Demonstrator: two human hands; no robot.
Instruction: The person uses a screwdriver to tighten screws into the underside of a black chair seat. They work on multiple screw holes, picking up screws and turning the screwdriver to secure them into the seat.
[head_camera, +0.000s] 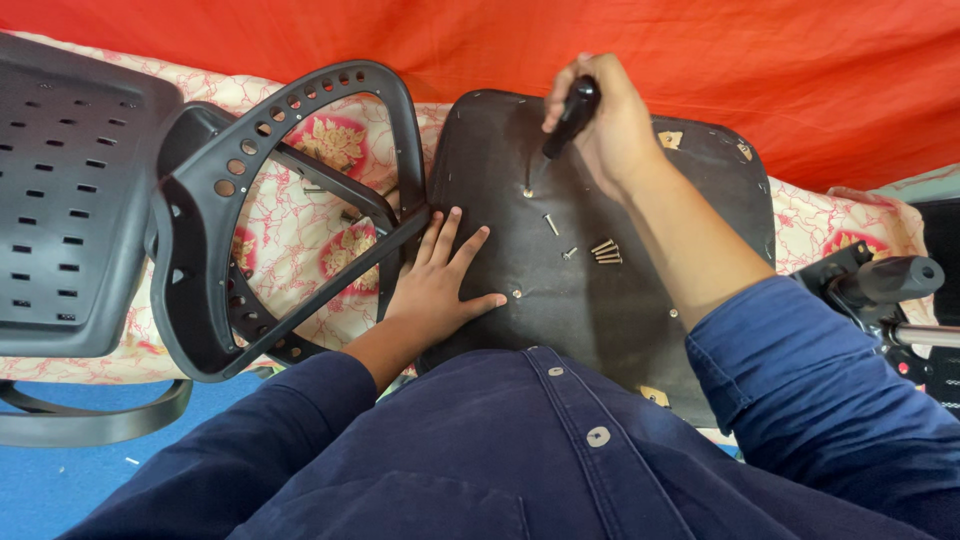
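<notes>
The right hand (605, 125) is clenched around one black-handled screwdriver (570, 118), tip on the dark, matte seat base (600, 300). The left hand (440, 285) lies flat, fingers spread, on its edge. Roughly six loose metal screws (604, 252) rest mid-panel, beside one perforated plastic frame (270, 210).

The left hand (443, 283) lies flat, fingers spread, on the dark chair seat underside (560, 290). At one o'clock from it, the right hand (603, 125) grips a black-handled screwdriver (570, 118), tip down on the seat. Loose screws (604, 251) lie at six o'clock from that hand. A black perforated chair back frame (215, 190) rests at nine o'clock on the floral cloth (290, 235).
</notes>
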